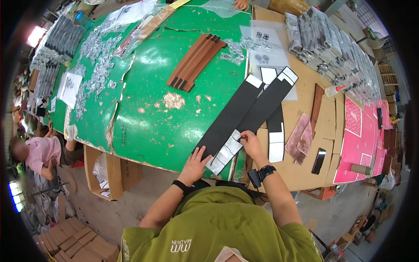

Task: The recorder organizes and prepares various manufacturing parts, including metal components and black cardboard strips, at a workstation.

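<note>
A long flat black strip [230,114] with white patches at its ends lies slantwise at the green table's near edge. A second black strip [267,98] lies across it, and a third [275,123] pokes out beneath on the right. White glossy patches [225,152] cover the near end between my hands. My left hand [194,167] is open, its fingertips resting on the near left corner. At the right edge of the white patches, my right hand [252,144] pinches the strip's edge; its fingertips partly hide the spot.
Brown slats with black ends [196,63] lie mid-table. Clear rings [97,54] are scattered left. Wrapped stacks [334,41] stand far right, near a red-tipped bottle [333,91]. Pinkish cloth pieces [299,139] and a phone [319,160] rest on cardboard. A person [46,153] sits left.
</note>
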The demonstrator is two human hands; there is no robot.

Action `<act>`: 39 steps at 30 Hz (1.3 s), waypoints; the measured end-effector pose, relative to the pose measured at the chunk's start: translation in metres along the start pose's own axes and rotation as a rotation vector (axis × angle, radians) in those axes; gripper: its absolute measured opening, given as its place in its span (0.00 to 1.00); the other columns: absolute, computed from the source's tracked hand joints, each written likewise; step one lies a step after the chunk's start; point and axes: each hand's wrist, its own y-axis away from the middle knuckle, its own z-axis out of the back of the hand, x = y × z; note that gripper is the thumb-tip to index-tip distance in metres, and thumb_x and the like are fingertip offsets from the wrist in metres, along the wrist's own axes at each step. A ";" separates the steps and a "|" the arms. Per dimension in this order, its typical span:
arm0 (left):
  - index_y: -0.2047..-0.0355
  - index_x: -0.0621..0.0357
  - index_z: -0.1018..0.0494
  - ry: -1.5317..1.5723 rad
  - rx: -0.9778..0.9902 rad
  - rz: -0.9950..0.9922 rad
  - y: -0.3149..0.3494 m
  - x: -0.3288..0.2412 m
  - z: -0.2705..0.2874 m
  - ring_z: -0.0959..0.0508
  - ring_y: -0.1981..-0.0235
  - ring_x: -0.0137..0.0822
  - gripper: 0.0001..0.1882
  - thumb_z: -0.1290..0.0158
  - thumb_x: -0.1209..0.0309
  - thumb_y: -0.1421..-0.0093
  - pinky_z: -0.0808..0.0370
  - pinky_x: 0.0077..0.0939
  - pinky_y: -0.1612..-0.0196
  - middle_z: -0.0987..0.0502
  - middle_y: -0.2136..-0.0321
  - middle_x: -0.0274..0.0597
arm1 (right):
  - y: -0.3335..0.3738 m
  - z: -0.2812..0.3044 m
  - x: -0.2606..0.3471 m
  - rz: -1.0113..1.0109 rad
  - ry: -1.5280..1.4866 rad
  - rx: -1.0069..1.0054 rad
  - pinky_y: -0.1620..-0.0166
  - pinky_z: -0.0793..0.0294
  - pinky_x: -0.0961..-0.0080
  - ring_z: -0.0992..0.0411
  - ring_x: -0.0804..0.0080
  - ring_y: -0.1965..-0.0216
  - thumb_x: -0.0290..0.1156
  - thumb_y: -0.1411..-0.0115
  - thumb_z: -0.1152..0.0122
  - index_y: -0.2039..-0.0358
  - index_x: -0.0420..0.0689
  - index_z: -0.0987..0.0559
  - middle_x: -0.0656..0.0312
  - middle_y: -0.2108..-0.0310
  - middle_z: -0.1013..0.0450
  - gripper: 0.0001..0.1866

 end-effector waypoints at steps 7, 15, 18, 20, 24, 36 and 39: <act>0.40 0.46 0.36 -0.016 -0.014 0.124 -0.001 0.008 0.000 0.47 0.35 0.55 0.33 0.42 0.70 0.48 0.38 0.45 0.39 0.53 0.33 0.51 | 0.005 0.002 -0.003 0.033 0.076 -0.113 0.57 0.27 0.63 0.29 0.51 0.63 0.16 0.52 0.39 0.60 0.38 0.30 0.48 0.62 0.30 0.17; 0.40 0.47 0.37 0.003 -0.022 0.147 0.002 0.004 -0.009 0.47 0.34 0.53 0.34 0.42 0.71 0.49 0.35 0.44 0.41 0.54 0.34 0.51 | 0.006 -0.001 -0.013 0.068 0.191 -0.215 0.57 0.29 0.59 0.29 0.45 0.59 0.16 0.52 0.39 0.60 0.38 0.33 0.44 0.62 0.30 0.19; 0.40 0.47 0.37 0.022 -0.005 0.162 0.001 0.005 -0.009 0.47 0.34 0.53 0.34 0.42 0.71 0.48 0.33 0.42 0.42 0.53 0.33 0.51 | 0.005 0.001 -0.013 0.051 0.220 -0.216 0.58 0.28 0.59 0.29 0.45 0.60 0.18 0.52 0.38 0.61 0.38 0.33 0.45 0.63 0.29 0.17; 0.40 0.47 0.37 0.020 -0.005 0.151 0.001 0.005 -0.007 0.47 0.34 0.52 0.34 0.42 0.71 0.48 0.32 0.42 0.43 0.53 0.33 0.50 | 0.004 0.004 -0.016 0.094 0.263 -0.240 0.60 0.28 0.62 0.28 0.48 0.63 0.19 0.51 0.36 0.62 0.39 0.32 0.48 0.65 0.28 0.17; 0.40 0.47 0.37 0.008 -0.016 0.139 0.003 0.008 -0.007 0.46 0.34 0.51 0.34 0.42 0.72 0.49 0.32 0.41 0.42 0.52 0.34 0.49 | 0.000 0.006 -0.011 0.061 0.227 -0.257 0.60 0.28 0.62 0.28 0.48 0.63 0.19 0.51 0.36 0.62 0.39 0.31 0.48 0.65 0.28 0.16; 0.41 0.46 0.36 0.005 -0.060 0.105 0.002 0.009 -0.003 0.45 0.35 0.51 0.33 0.42 0.72 0.50 0.31 0.42 0.45 0.51 0.34 0.48 | 0.004 0.008 -0.002 0.135 0.394 -0.183 0.56 0.28 0.56 0.30 0.45 0.58 0.21 0.48 0.41 0.59 0.41 0.30 0.46 0.56 0.32 0.15; 0.41 0.46 0.36 0.029 -0.053 0.105 0.003 0.010 -0.006 0.45 0.35 0.52 0.34 0.41 0.73 0.50 0.29 0.43 0.47 0.50 0.34 0.48 | 0.003 0.003 -0.004 0.094 0.446 -0.180 0.57 0.27 0.54 0.29 0.44 0.58 0.23 0.46 0.46 0.59 0.39 0.30 0.45 0.52 0.35 0.13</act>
